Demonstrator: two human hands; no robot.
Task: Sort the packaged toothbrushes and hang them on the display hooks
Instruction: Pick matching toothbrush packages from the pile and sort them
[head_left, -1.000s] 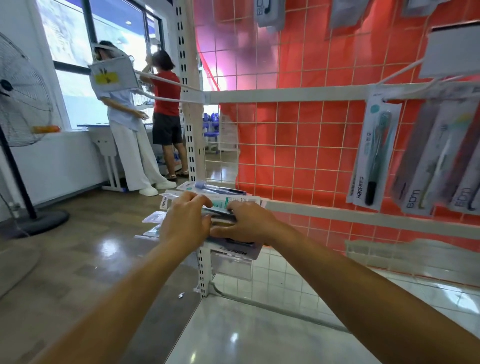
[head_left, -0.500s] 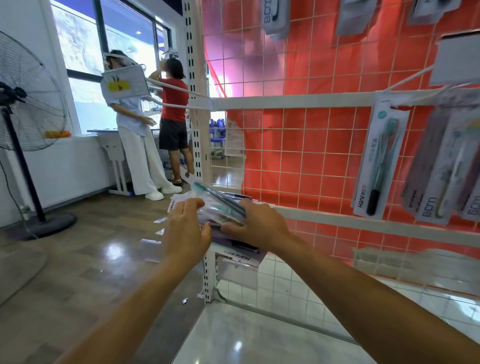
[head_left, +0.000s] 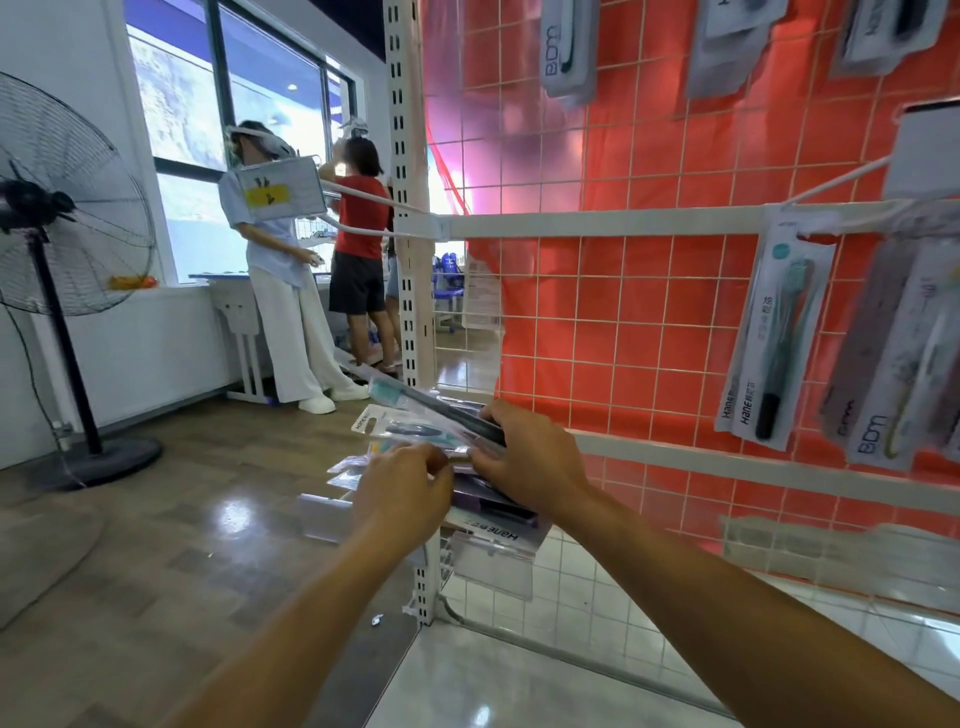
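A fanned stack of packaged toothbrushes is held in front of me at the left end of the rack. My right hand grips the stack from the right, fingers curled over its top packs. My left hand pinches the near edges of packs lower in the stack. A teal Hane toothbrush pack hangs on a display hook at the right, with grey BDM packs beside it. An empty white hook with a label plate sticks out toward the left.
The white rack upright stands just behind the stack, backed by red wire grid. More packs hang along the top row. A pedestal fan stands at the left. Two people stand by the window.
The top packs have fanned up and apart in my hands. My left hand has slid down from the top of the stack to its near edge. The view has shifted slightly.
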